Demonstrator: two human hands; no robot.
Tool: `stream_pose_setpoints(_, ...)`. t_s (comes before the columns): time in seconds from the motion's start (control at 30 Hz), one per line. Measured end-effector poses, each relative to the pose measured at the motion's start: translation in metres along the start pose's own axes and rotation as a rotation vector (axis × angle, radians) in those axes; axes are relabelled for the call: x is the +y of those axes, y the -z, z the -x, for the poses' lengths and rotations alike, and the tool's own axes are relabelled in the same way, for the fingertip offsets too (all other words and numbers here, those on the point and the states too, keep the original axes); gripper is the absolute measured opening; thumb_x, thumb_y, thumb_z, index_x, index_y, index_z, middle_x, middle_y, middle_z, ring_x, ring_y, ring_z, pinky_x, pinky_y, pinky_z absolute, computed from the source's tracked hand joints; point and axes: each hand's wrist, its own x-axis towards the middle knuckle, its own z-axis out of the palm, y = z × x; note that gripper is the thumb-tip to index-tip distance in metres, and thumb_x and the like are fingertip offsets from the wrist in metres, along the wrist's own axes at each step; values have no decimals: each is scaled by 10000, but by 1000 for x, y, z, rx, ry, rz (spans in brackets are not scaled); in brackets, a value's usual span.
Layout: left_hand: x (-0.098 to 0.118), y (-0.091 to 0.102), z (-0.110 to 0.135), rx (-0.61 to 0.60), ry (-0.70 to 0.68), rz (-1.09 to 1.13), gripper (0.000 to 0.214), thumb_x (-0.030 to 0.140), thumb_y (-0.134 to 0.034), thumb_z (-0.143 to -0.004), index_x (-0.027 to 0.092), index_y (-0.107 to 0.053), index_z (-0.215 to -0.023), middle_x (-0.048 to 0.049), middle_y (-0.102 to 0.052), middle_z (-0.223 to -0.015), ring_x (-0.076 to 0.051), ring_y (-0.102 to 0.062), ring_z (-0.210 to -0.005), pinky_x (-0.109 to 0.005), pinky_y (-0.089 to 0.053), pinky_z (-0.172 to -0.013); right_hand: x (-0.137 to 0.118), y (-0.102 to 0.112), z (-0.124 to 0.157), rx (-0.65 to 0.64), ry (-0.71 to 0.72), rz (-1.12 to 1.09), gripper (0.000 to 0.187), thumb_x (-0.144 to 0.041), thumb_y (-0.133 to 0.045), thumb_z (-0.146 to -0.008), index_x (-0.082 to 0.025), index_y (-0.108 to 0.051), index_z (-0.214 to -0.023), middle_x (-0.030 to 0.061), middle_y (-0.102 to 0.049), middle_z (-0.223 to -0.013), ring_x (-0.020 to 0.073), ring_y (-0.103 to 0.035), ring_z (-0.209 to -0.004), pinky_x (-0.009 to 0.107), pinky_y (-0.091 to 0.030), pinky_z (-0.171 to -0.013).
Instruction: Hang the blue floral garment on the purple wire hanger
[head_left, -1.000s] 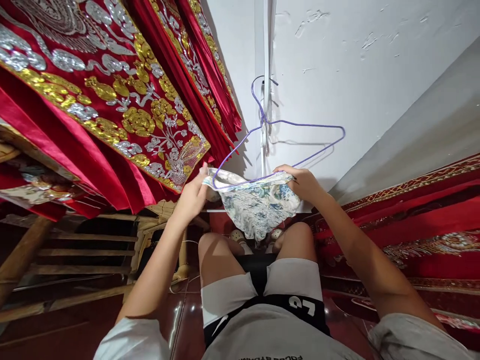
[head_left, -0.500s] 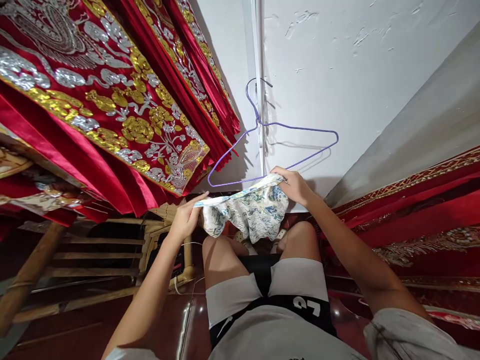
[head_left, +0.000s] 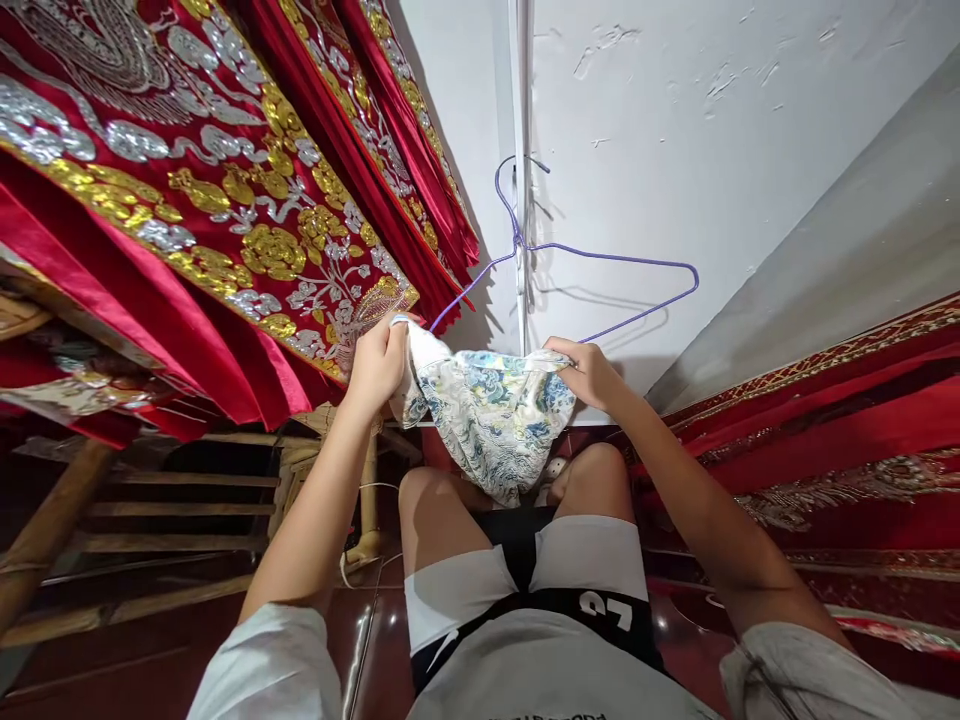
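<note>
A white garment [head_left: 499, 415] with a blue and yellow floral print hangs between my two hands, above my knees. My left hand [head_left: 381, 362] grips its upper left corner, fingers closed round the cloth. At the upper right edge, my right hand [head_left: 587, 372] pinches the fabric. Behind the garment a purple wire hanger [head_left: 611, 256] hangs by the white wall, its hook near a narrow white upright strip. The cloth and my left hand cover the hanger's lower left part. Whether the garment touches the hanger I cannot tell.
Red cloths with gold and silver embroidery [head_left: 274, 250] hang at the left. Below them stands a bamboo chair [head_left: 187, 510]. More red embroidered fabric [head_left: 847, 480] lines the right side. A white wall [head_left: 637, 120] closes off the front.
My left hand has moved up and slightly right, lifting the garment's left corner over the hanger's lower left part. The garment now drapes with more of its print showing. My right hand has barely moved.
</note>
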Motion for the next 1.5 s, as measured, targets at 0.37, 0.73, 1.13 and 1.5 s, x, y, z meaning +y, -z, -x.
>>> stream_pose_setpoints(0.37,21,-22,-20,-45,-64,179,322,205,-433,-900,184,-716,-1053,-33,-689,-838,-178,-591,-727,-282,-458,-707,-6,-17,-8,-1,-61,73,139,-164,-441,-787,-219,-564,-824,-40,-453,-625,142,-399,-593,265,-283,-590)
stream_pose_setpoints(0.73,35,-13,-25,-248,-263,63,360,177,-396,-933,184,-670,-1167,-45,-700,-1007,-175,-577,-787,-294,-452,-782,-3,30,7,418,-56,134,799,-165,-523,-774,-227,-387,-1559,6,-622,-718,181,-486,-560,317,-416,-552)
stream_pose_setpoints(1.13,33,-21,-35,-302,-250,24,168,229,-384,-964,213,-549,-986,20,-495,-747,-160,-440,-672,-269,-355,-674,39,94,-22,487,-126,281,435,-214,-626,-706,-160,-740,-1123,32,-596,-699,202,-544,-610,362,-469,-601)
stream_pose_setpoints(1.5,36,-11,-38,-262,-279,-32,237,273,-414,-951,214,-632,-1021,-38,-624,-849,-219,-557,-781,-315,-435,-768,31,115,-39,638,-55,363,349,-232,-665,-707,-162,-684,-1048,27,-636,-705,207,-576,-666,355,-483,-657)
